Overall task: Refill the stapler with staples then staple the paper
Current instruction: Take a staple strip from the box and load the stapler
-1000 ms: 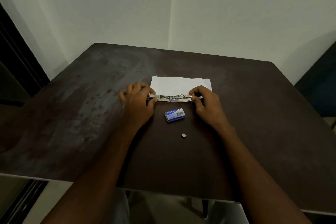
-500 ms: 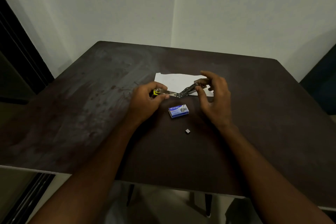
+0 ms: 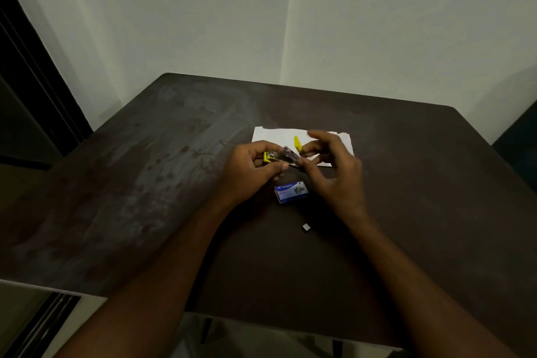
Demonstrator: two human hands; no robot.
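Note:
A small yellow and metal stapler [image 3: 281,155] is held above the dark table, folded partly together, its yellow top arm [image 3: 297,143] raised. My left hand [image 3: 252,169] grips its yellow rear end. My right hand [image 3: 334,166] pinches the front part between thumb and fingers. White paper [image 3: 273,136] lies flat on the table behind both hands, partly hidden by them. A blue staple box [image 3: 291,191] sits just in front of my hands. A short strip of staples [image 3: 306,227] lies nearer to me.
The dark brown table [image 3: 145,197] stands in a corner of pale walls. Its front edge runs across the bottom of the view. A dark door frame [image 3: 32,87] is at the left, a dark object [image 3: 520,136] at the right edge.
The stapler was stretched flat between both hands over the paper; it has been lifted and folded, so the top arm now stands up. The head view shifted slightly.

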